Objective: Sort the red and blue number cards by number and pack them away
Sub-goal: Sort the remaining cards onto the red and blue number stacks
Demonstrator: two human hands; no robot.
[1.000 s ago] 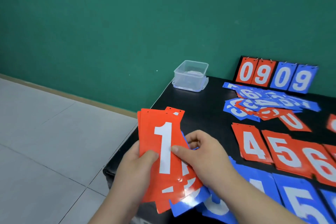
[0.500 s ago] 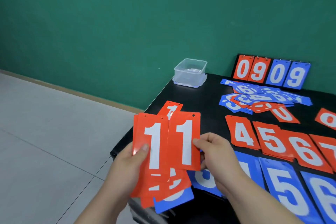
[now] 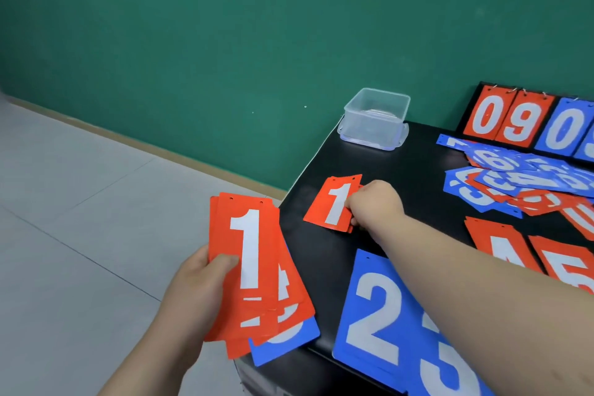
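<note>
Catalogue of the person's visible body, two limbs.

1. Left hand (image 3: 199, 286), lower left of the frame: bare, broad across the palm side. Its thumb (image 3: 225, 262) was thick, and the nail looked trimmed short.
2. Left forearm (image 3: 144, 360), bottom left: bare and smooth from the wrist down to the bottom edge.
3. Right hand (image 3: 374, 202), centre right: bare, with a rounded back and soft knuckles. The fingertips were mostly hidden.
4. Right forearm (image 3: 482, 270), running to the lower right corner: bare along its whole visible length. It looked widest at the frame edge, where the surface was slightly blurred.
</note>
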